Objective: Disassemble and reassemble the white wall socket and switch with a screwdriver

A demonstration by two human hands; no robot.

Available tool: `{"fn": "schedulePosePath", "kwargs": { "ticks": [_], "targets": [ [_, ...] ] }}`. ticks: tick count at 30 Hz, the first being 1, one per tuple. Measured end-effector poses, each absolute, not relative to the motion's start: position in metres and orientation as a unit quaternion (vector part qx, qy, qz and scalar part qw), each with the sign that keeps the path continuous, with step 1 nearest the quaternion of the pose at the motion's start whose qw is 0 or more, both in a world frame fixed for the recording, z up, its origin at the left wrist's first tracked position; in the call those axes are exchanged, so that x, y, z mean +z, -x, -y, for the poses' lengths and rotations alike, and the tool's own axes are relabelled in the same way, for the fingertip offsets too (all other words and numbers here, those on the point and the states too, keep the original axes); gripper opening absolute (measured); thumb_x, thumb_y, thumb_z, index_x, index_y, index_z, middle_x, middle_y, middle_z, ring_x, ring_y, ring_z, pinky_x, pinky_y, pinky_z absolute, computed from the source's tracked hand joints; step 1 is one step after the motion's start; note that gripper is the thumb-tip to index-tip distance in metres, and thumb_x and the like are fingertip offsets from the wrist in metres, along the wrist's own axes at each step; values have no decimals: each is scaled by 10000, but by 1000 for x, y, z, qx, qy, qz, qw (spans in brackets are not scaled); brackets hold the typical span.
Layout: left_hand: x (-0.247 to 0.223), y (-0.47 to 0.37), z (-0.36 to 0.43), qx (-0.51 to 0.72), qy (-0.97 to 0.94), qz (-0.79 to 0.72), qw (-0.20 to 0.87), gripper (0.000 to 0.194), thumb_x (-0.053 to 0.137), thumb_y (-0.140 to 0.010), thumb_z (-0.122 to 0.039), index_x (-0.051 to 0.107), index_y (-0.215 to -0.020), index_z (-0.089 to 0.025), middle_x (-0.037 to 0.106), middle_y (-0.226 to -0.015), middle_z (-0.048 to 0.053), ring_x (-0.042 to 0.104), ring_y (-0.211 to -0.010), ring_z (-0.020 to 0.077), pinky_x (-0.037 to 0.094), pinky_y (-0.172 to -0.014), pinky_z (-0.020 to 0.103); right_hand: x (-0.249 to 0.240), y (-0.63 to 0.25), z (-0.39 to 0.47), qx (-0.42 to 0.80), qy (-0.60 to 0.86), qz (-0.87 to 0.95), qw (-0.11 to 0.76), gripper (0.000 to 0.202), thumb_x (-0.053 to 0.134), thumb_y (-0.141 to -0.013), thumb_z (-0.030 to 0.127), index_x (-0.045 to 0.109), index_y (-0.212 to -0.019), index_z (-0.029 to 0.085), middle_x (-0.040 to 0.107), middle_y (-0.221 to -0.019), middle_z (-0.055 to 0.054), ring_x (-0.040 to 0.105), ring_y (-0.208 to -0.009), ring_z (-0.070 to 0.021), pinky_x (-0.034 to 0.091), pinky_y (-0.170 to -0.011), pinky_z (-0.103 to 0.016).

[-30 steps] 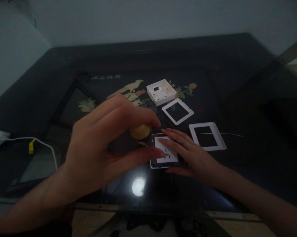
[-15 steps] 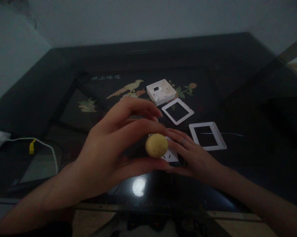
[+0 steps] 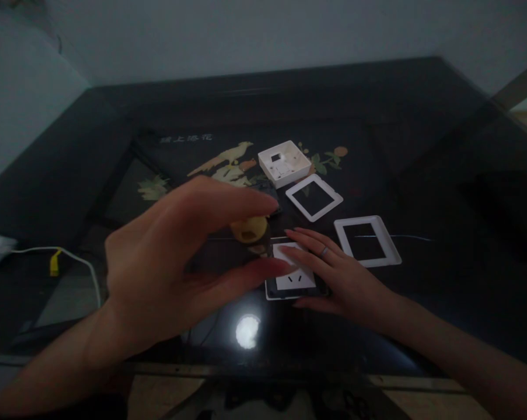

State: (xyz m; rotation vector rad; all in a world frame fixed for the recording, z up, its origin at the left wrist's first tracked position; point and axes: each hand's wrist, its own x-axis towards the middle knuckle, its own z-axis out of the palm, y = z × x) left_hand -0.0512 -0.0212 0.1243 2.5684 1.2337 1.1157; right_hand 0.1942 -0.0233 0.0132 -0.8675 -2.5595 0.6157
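Note:
My left hand (image 3: pixel 167 251) is raised over the table, left of the socket, its thumb and forefinger curved apart. Within its grasp is what looks like a screwdriver (image 3: pixel 249 230); only its rounded yellow handle end shows clearly, tilted, and the shaft is hidden. Under my right hand (image 3: pixel 328 268) lies a white wall socket (image 3: pixel 295 281) with a dark surround, face up with slots showing. The right fingers rest across its face and right side, with the thumb at the near edge, holding it against the table.
A white open mounting box (image 3: pixel 285 163) sits farther back, with a white square frame (image 3: pixel 314 198) beside it. Another white frame (image 3: pixel 368 240) lies to the right, a thin wire across it. A white cable (image 3: pixel 77 251) with a yellow tag runs along the left of the glossy black table (image 3: pixel 421 146).
My left hand has shifted left, off the socket, and its yellow-ended tool has tipped over and moved left. More of the socket's face shows. My right hand has stayed put.

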Motion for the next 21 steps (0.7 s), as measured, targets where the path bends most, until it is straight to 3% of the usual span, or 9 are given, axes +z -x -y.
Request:
{"fn": "schedulePosePath", "kwargs": {
  "ticks": [2, 6, 11, 13, 17, 21],
  "targets": [
    [122, 52, 23, 382, -813, -438, 43, 270, 794, -791, -310, 684, -1030, -253, 731, -931, -31, 689, -790, 152, 586, -739, 307, 13, -194, 23, 224, 310, 906, 183, 735, 716, -831, 384, 399, -1458, 167, 392, -1549, -184, 307, -1463, -325, 409, -1115, -569],
    [125, 54, 25, 368, -793, -476, 100, 279, 762, -802, -270, 697, -1073, -294, 741, -1004, 1, 732, -843, 220, 624, -700, 368, 13, -194, 23, 221, 307, 907, 185, 745, 712, -834, 375, 379, -1467, 168, 385, -1552, -188, 294, -1468, -330, 403, -1116, -581],
    [136, 57, 22, 327, -834, -393, 207, 320, 625, -876, -112, 578, -1145, -278, 694, -1163, -16, 690, -1092, 210, 622, -900, 358, 14, -194, 23, 210, 303, 912, 178, 740, 717, -835, 364, 384, -1458, 145, 370, -1557, -199, 282, -1472, -330, 406, -1120, -562],
    [136, 57, 20, 346, -833, -397, 168, 283, 679, -864, -162, 601, -1107, -284, 668, -1169, -12, 674, -1083, 215, 600, -912, 366, 15, -194, 23, 209, 304, 913, 177, 738, 720, -832, 364, 394, -1453, 136, 381, -1550, -205, 295, -1465, -337, 415, -1112, -565],
    [129, 57, 18, 379, -798, -468, 17, 152, 758, -828, -353, 703, -968, -332, 656, -961, -10, 654, -881, 207, 566, -779, 381, 14, -194, 24, 203, 302, 913, 186, 745, 727, -825, 378, 403, -1447, 126, 396, -1540, -209, 316, -1453, -342, 426, -1103, -561],
    [131, 54, 24, 369, -806, -461, 43, 244, 749, -837, -251, 716, -1067, -326, 719, -1000, -32, 707, -833, 196, 614, -711, 352, 13, -194, 24, 197, 299, 915, 187, 760, 730, -820, 387, 396, -1449, 122, 394, -1541, -207, 311, -1451, -343, 423, -1106, -560]
  ]
}}
